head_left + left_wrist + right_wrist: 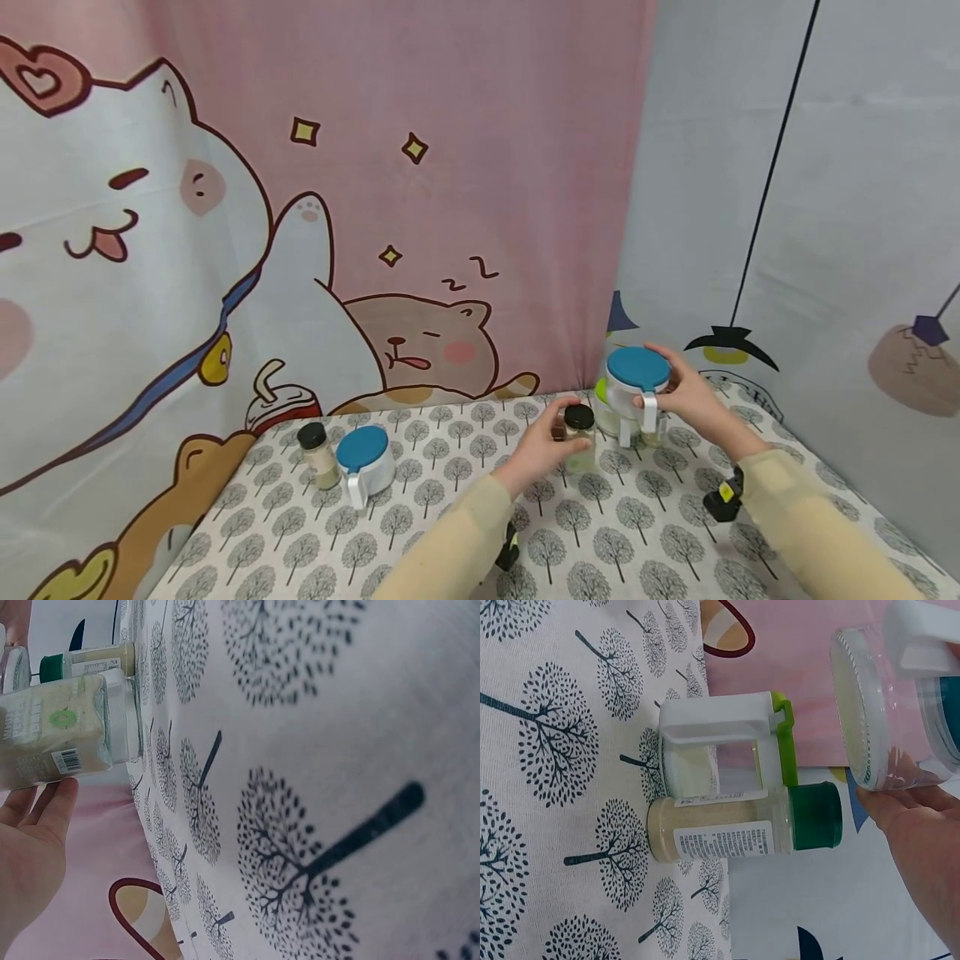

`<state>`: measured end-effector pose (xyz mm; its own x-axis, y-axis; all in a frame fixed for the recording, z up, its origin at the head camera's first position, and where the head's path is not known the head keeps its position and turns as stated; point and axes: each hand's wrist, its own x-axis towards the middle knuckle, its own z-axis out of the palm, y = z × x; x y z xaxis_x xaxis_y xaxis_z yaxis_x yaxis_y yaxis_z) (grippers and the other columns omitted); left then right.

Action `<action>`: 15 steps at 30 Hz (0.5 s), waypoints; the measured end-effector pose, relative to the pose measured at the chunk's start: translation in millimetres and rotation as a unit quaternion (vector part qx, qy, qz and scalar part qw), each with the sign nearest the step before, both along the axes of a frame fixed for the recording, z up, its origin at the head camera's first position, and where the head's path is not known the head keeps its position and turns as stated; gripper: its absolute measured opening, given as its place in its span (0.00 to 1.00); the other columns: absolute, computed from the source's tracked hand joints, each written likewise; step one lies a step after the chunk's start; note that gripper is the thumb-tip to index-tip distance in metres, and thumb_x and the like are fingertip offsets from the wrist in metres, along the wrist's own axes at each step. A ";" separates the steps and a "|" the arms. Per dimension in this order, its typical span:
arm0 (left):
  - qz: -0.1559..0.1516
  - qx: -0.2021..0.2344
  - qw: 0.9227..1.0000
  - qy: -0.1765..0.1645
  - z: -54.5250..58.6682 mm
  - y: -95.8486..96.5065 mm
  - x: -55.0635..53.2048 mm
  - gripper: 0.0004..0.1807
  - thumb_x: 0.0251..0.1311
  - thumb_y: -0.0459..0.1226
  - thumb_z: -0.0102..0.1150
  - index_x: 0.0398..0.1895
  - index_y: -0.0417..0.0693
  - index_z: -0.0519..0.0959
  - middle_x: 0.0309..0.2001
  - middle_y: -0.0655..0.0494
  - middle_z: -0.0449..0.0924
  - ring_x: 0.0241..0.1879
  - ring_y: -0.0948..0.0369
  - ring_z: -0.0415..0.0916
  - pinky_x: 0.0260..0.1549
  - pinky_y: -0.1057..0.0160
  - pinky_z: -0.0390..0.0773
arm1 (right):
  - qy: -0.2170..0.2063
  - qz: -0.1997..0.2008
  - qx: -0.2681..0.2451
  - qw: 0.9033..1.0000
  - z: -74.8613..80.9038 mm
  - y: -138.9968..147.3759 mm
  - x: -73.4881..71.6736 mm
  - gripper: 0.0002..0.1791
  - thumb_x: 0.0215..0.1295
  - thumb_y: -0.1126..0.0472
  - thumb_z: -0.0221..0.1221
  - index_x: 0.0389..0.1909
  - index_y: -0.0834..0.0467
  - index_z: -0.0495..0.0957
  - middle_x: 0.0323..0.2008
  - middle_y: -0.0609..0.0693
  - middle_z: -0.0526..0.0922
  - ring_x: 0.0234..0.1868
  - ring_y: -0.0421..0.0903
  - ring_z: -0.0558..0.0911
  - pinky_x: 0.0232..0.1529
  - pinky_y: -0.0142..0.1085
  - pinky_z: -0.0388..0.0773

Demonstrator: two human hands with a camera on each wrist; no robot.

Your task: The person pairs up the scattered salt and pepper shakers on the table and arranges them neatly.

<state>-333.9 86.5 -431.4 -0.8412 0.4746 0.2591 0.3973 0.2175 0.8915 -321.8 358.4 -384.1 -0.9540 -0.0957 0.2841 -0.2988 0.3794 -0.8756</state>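
Note:
My left hand (538,452) grips a clear spice jar with a black lid (579,417), thumb on the near side. In the left wrist view this spice jar (56,735) shows pale powder, a barcode and a round green mark. Farther right, my right hand (686,402) holds up a clear seasoning pot with a blue lid (637,369) and white handle. The right wrist view shows this pot (877,712) raised off the table. Below it stand a green-lidded seasoning pot (720,720) and a green-capped shaker (727,829) of beige powder, side by side.
On the left of the tree-patterned tablecloth (397,525) stand a black-capped shaker (321,458) and another blue-lidded seasoning pot (367,458). A pink cartoon curtain (487,167) hangs behind the table, and a pale one (847,208) along the right.

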 end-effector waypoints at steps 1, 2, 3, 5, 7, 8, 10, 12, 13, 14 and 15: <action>-0.001 0.003 1.000 0.000 -0.1 -0.3 -0.4 0.34 0.56 0.39 0.70 0.62 0.76 0.68 0.43 0.62 0.78 0.42 0.66 0.76 0.38 0.64 0.77 | 0.001 0.000 0.000 1.000 -0.2 -0.5 -0.2 0.56 0.58 0.60 0.69 0.78 0.51 0.41 0.65 0.74 0.58 0.57 0.69 0.71 0.41 0.47 0.78; 0.000 0.004 1.000 0.000 -0.1 -0.6 -0.7 0.34 0.56 0.39 0.70 0.63 0.76 0.68 0.42 0.62 0.78 0.41 0.66 0.76 0.38 0.64 0.77 | 0.000 0.001 -0.001 1.000 -0.4 -0.9 -0.2 0.56 0.58 0.60 0.69 0.78 0.51 0.41 0.66 0.74 0.58 0.57 0.69 0.70 0.42 0.47 0.78; 0.000 0.004 1.000 0.002 -0.1 -1.0 -1.1 0.34 0.56 0.39 0.70 0.63 0.76 0.67 0.42 0.62 0.78 0.41 0.66 0.76 0.38 0.65 0.77 | -0.001 0.000 -0.001 1.000 -0.6 -1.3 0.1 0.56 0.58 0.60 0.69 0.78 0.50 0.41 0.66 0.74 0.58 0.58 0.69 0.70 0.42 0.48 0.78; -0.001 0.004 1.000 0.006 -0.2 -2.0 -1.6 0.34 0.56 0.39 0.70 0.64 0.74 0.67 0.42 0.62 0.78 0.41 0.67 0.76 0.39 0.65 0.77 | -0.002 0.004 -0.002 1.000 -1.2 -2.4 0.5 0.56 0.57 0.60 0.70 0.78 0.49 0.41 0.65 0.74 0.58 0.58 0.69 0.70 0.43 0.49 0.78; 0.000 0.002 1.000 0.010 -0.4 -2.8 -1.9 0.35 0.56 0.39 0.70 0.64 0.74 0.67 0.41 0.62 0.78 0.40 0.67 0.76 0.39 0.65 0.77 | -0.001 0.005 -0.003 1.000 -1.7 -4.1 1.1 0.56 0.57 0.60 0.70 0.78 0.49 0.43 0.65 0.73 0.60 0.58 0.68 0.70 0.44 0.49 0.78; 0.001 0.000 1.000 0.011 -0.1 -3.2 -2.0 0.35 0.56 0.39 0.70 0.64 0.74 0.67 0.41 0.62 0.78 0.40 0.67 0.76 0.39 0.65 0.77 | -0.002 0.008 -0.007 1.000 -2.0 -5.0 1.6 0.56 0.56 0.60 0.70 0.77 0.49 0.43 0.65 0.72 0.60 0.59 0.68 0.70 0.44 0.48 0.77; 0.000 -0.001 1.000 0.013 -0.1 -3.8 -2.0 0.35 0.56 0.39 0.70 0.64 0.74 0.67 0.40 0.61 0.78 0.39 0.66 0.76 0.38 0.64 0.77 | 0.000 0.017 -0.016 1.000 -2.6 -6.6 1.7 0.55 0.56 0.61 0.70 0.77 0.49 0.43 0.65 0.72 0.61 0.59 0.68 0.70 0.45 0.48 0.77; -0.001 0.001 1.000 0.010 0.1 -4.2 -2.1 0.35 0.56 0.39 0.70 0.64 0.75 0.67 0.41 0.61 0.78 0.39 0.66 0.77 0.39 0.64 0.77 | 0.001 0.021 -0.024 0.999 -2.6 -8.1 2.0 0.55 0.56 0.62 0.70 0.77 0.50 0.43 0.65 0.72 0.61 0.59 0.68 0.70 0.45 0.47 0.77; -0.002 0.001 1.000 0.009 0.4 -4.4 -2.0 0.35 0.56 0.39 0.69 0.64 0.76 0.67 0.41 0.61 0.78 0.40 0.66 0.77 0.39 0.64 0.77 | 0.000 0.024 -0.028 0.999 -2.6 -8.5 2.2 0.55 0.56 0.62 0.70 0.77 0.51 0.43 0.65 0.72 0.61 0.59 0.68 0.70 0.45 0.46 0.78; -0.003 0.001 1.000 0.008 0.5 -4.6 -2.0 0.35 0.56 0.39 0.69 0.64 0.76 0.66 0.41 0.61 0.78 0.40 0.66 0.77 0.39 0.64 0.77 | -0.001 0.026 -0.031 0.999 -2.6 -8.8 2.3 0.55 0.56 0.63 0.70 0.77 0.51 0.43 0.65 0.73 0.61 0.59 0.69 0.70 0.44 0.46 0.78; -0.004 0.003 1.000 0.007 0.4 -4.8 -2.2 0.35 0.56 0.39 0.69 0.64 0.76 0.66 0.42 0.61 0.78 0.40 0.66 0.77 0.39 0.64 0.77 | -0.001 0.026 -0.032 0.999 -2.6 -8.9 2.2 0.55 0.56 0.63 0.70 0.77 0.51 0.43 0.64 0.73 0.61 0.58 0.69 0.70 0.44 0.46 0.78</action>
